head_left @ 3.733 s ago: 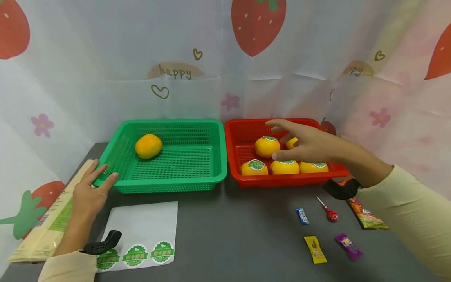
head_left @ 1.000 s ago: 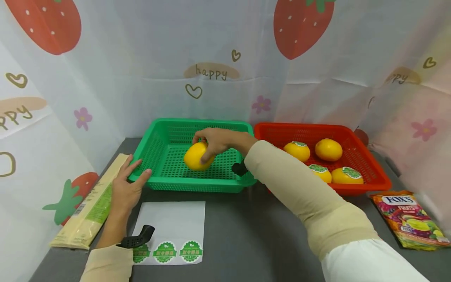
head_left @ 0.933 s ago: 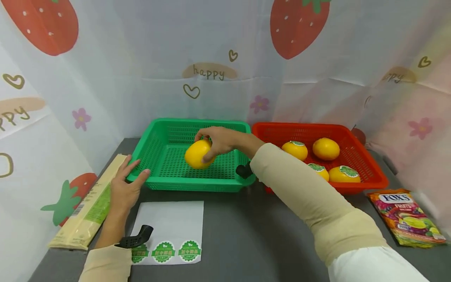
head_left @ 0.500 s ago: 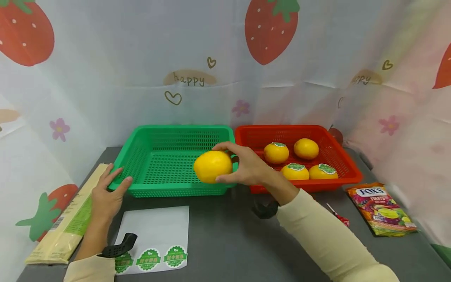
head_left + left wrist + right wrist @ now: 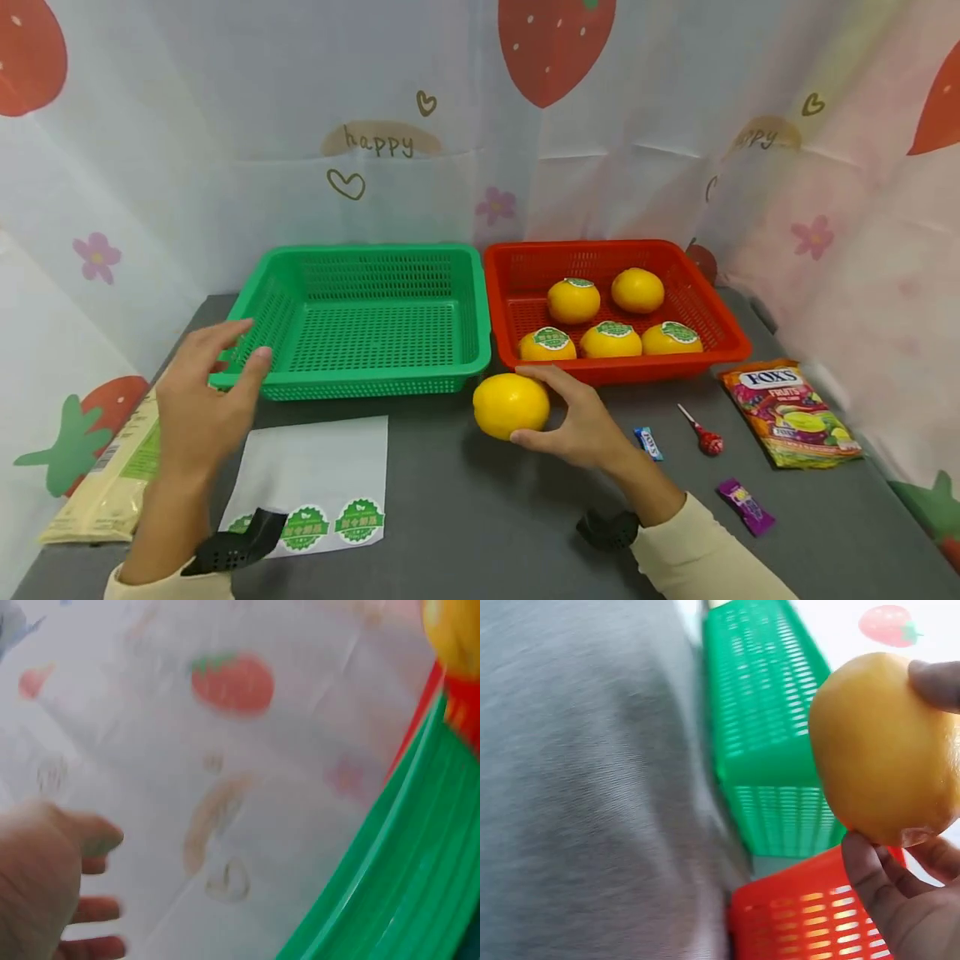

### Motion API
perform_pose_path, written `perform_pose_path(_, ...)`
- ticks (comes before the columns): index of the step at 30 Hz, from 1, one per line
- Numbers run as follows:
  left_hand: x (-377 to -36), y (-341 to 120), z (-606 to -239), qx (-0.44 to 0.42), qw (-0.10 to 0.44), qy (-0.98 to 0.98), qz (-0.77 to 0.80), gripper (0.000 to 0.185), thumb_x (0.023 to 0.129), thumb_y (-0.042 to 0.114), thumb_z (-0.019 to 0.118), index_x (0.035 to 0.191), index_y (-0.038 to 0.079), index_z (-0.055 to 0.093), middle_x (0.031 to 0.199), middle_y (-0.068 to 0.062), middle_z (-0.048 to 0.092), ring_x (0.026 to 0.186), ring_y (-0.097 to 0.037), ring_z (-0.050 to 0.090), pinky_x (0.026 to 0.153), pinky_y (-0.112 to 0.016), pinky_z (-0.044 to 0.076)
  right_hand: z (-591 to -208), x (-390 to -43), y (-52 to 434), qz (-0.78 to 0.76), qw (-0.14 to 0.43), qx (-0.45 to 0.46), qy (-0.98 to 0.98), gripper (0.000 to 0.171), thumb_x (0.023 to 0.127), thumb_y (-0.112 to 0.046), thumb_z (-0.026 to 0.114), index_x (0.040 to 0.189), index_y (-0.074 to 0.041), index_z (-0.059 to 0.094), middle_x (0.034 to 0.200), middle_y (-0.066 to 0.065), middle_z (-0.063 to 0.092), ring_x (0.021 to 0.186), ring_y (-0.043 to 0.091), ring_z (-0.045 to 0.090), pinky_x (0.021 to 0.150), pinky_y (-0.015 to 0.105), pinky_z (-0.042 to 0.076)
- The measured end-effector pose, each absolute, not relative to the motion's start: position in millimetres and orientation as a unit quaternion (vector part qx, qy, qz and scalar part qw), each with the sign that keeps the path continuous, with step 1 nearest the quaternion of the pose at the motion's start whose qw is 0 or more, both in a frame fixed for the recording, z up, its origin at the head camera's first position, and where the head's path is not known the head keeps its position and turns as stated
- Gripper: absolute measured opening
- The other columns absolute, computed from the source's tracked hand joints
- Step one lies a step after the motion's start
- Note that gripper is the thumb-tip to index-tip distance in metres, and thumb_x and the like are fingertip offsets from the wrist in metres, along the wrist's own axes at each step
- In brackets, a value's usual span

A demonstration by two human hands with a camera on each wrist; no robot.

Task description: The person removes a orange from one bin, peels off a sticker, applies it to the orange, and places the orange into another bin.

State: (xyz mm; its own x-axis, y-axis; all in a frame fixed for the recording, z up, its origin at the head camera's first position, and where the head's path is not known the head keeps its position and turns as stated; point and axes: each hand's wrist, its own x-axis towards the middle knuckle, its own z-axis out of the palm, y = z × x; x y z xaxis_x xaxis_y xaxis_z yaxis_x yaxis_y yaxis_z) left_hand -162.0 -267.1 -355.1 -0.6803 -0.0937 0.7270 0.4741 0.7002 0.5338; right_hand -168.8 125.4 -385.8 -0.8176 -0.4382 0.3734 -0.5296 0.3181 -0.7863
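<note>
My right hand (image 5: 573, 421) grips a smooth, rounded yellow fruit (image 5: 511, 406) between thumb and fingers, above the grey table in front of the two baskets. No label shows on this fruit; the right wrist view shows the same yellow fruit (image 5: 885, 750) with fingers at its top and underside. My left hand (image 5: 206, 387) hovers by the near left corner of the green basket (image 5: 405, 383), its fingers spread and holding nothing. Below and right of that hand lies a white sheet (image 5: 322, 454) with round green stickers (image 5: 359, 521) along its near edge.
Touching the green basket's right side is a red basket (image 5: 637, 367) with several yellow fruits (image 5: 573, 301), most bearing green stickers. To the right lie a FOX'S candy bag (image 5: 791, 414), a lollipop (image 5: 708, 442) and small wrapped candies (image 5: 745, 506). A cream packet (image 5: 97, 508) lies at left.
My right hand has carried the yellow fruit out of the green basket, rightward and toward me. My left hand has come off the green basket's rim.
</note>
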Motion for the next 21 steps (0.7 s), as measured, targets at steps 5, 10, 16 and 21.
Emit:
perform_pose_path(5, -141.2, -239.9, -371.8, -0.204, 0.282, -0.854, -0.388, 0.032, 0.079, -0.008, 0.072, 0.109, 0.001, 0.071, 0.111, -0.009, 0.065, 0.107, -0.009, 0.054, 0.083, -0.019, 0.040, -424.0, -173.3, 133.6, 0.508, 0.025, 0.290, -0.811, 0.070, 0.071, -0.012, 0.087, 0.132, -0.007, 0.054, 0.126, 0.002, 0.056, 0.100, 0.018, 0.057, 0.087, 0.038, 0.050)
perform_pose_path(10, -123.4, -232.3, -417.7, -0.182, 0.166, -0.891, -0.382, 0.017, 0.084, 0.004, 0.073, 0.100, 0.006, 0.074, 0.105, 0.003, 0.066, 0.101, -0.013, 0.057, 0.074, -0.035, 0.049, -441.2, -167.8, 136.4, 0.507, 0.004, 0.281, -0.815, 0.069, 0.073, -0.024, 0.087, 0.132, -0.010, 0.055, 0.124, -0.001, 0.057, 0.096, 0.018, 0.056, 0.083, 0.040, 0.051)
perform_pose_path(16, -117.9, -231.1, -456.3, -0.165, 0.132, -0.889, -0.407, 0.012, 0.081, 0.005, 0.075, 0.092, 0.009, 0.075, 0.098, 0.007, 0.065, 0.096, -0.010, 0.054, 0.075, -0.031, 0.047, -437.1, -157.1, 136.2, 0.509, -0.002, 0.262, -0.820, 0.065, 0.073, -0.022, 0.086, 0.129, -0.008, 0.056, 0.120, -0.001, 0.059, 0.094, 0.018, 0.057, 0.082, 0.038, 0.051)
perform_pose_path(21, -123.4, -232.4, -470.5, -0.196, 0.132, -0.886, -0.399, 0.020, 0.077, 0.005, 0.077, 0.079, 0.024, 0.071, 0.090, 0.014, 0.059, 0.090, -0.009, 0.049, 0.077, -0.027, 0.042, -428.9, -154.1, 133.0, 0.534, -0.026, 0.268, -0.801, 0.064, 0.073, -0.004, 0.084, 0.128, 0.004, 0.052, 0.121, 0.011, 0.057, 0.095, 0.024, 0.057, 0.083, 0.038, 0.051)
